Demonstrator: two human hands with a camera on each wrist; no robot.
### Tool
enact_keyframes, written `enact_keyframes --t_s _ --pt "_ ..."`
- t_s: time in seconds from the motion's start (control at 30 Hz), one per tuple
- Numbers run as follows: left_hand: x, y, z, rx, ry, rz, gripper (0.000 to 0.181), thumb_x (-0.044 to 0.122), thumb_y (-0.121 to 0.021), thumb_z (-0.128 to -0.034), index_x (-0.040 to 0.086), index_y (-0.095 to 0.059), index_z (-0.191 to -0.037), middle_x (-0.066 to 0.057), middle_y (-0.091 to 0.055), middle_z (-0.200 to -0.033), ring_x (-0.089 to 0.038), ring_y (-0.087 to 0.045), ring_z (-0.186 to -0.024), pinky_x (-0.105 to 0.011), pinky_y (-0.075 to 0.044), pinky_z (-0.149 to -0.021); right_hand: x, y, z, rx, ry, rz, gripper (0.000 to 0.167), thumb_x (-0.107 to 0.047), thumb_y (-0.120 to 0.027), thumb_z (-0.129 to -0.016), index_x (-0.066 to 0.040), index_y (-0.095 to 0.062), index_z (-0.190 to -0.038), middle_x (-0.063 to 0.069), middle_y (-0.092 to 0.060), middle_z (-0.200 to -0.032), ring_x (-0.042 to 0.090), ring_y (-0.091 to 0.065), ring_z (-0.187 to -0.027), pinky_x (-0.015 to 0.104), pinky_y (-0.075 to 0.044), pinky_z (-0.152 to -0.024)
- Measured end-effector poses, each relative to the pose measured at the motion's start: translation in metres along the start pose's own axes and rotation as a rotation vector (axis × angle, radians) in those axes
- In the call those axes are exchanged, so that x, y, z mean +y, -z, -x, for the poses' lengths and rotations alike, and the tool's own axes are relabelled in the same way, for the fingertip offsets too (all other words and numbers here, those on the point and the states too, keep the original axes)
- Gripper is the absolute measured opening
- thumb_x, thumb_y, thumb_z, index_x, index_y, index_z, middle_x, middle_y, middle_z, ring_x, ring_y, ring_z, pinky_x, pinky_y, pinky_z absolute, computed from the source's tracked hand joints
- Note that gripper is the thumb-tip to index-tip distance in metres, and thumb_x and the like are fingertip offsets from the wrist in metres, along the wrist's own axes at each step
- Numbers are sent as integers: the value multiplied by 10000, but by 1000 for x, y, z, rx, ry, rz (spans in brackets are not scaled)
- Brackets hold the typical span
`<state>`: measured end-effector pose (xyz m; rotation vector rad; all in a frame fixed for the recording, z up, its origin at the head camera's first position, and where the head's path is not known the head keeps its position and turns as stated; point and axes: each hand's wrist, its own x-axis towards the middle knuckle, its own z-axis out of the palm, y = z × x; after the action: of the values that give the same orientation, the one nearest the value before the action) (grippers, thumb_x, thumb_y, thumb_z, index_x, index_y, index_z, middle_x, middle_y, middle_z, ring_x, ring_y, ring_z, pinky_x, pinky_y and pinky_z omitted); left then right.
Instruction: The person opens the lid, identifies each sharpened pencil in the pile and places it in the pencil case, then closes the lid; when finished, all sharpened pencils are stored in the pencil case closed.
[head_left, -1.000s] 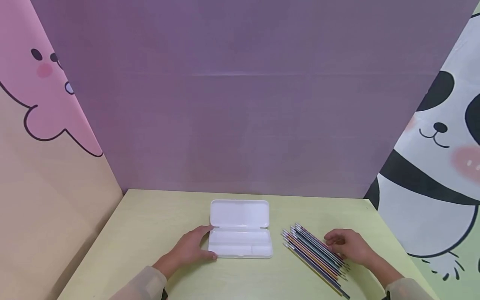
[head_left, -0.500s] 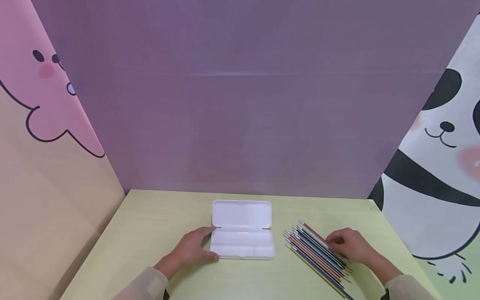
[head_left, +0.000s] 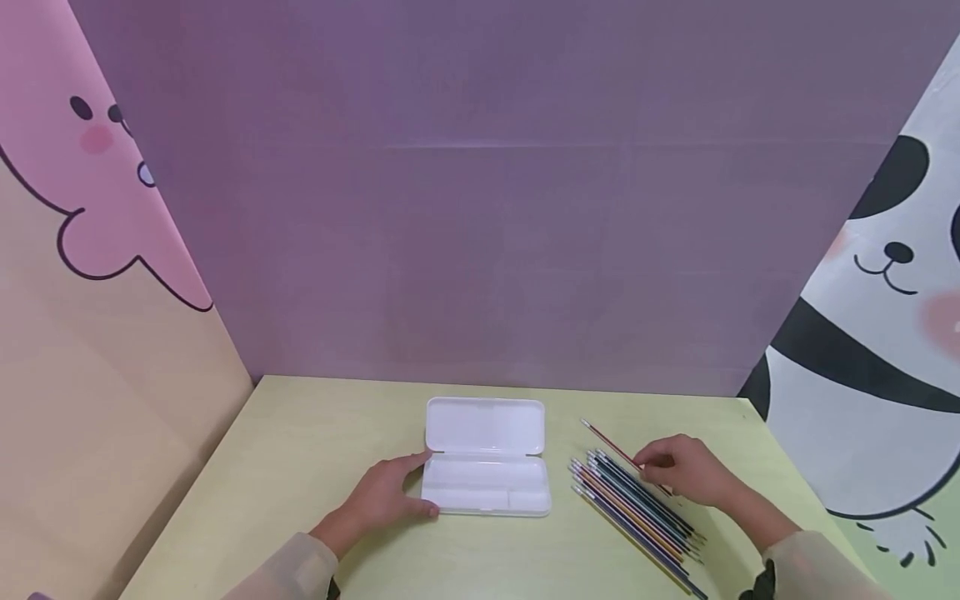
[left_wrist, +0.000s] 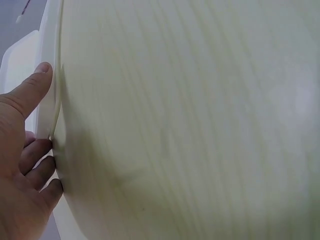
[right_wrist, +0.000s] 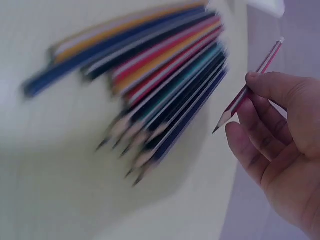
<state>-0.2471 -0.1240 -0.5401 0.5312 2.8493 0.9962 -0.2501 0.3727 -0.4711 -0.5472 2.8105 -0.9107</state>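
A white plastic pencil case [head_left: 483, 472] lies on the table with its hinged lid [head_left: 485, 425] laid back; its divided tray holds nothing. My left hand [head_left: 382, 497] grips the case's left end, thumb at the front corner and index finger near the hinge. In the left wrist view, the thumb [left_wrist: 37, 87] rests along the case's edge. Thumb and fingers of my right hand [head_left: 693, 471] pinch a red striped pencil [head_left: 609, 442], its sharpened tip towards me. Beside and below that hand lies a bundle of several pencils [head_left: 630, 512], blurred in the right wrist view.
The pale wooden table [head_left: 337, 417] ends at a purple back panel [head_left: 480, 250]. A pink cartoon wall [head_left: 97, 183] stands on the left and a panda wall [head_left: 862, 333] on the right. Table surface shows between case and pencils.
My right hand has taken hold of the red pencil and drawn it away from the bundle, up and to the left. My left hand stays on the case.
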Motion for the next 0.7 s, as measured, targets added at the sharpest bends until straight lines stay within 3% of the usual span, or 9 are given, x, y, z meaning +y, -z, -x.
enact_keyframes --t_s 0.27,0.43,0.7 --pt "3 2 1 -1 21 -12 974 516 -905 -706 141 -518 -1518 -145 -629 -1423 -379 -577 -1314 -564 -478 -1093 -56 -13 -32 -69 116 -87 172 -98 -722 -946 -27 -760 -1098 126 -762 -964 197 -675 -704 263 -571 -569" --pt "0 2 -1 8 25 -27 977 557 -896 -698 163 -529 -1512 -127 -631 -1424 -361 -582 -1314 -546 -488 -1089 -89 -29 -56 -65 182 -66 136 -72 -742 -923 -59 -781 -1053 57 -769 -933 125 -665 -764 239 -570 -631" --pt "-2 0 -3 14 4 -67 967 556 -903 -688 149 -554 -1492 -108 -659 -1390 -344 -614 -1268 -525 -506 -1064 -115 -59 -91 -127 175 -109 135 -71 -744 -930 -44 -783 -1057 3 -757 -918 135 -665 -745 253 -590 -637"
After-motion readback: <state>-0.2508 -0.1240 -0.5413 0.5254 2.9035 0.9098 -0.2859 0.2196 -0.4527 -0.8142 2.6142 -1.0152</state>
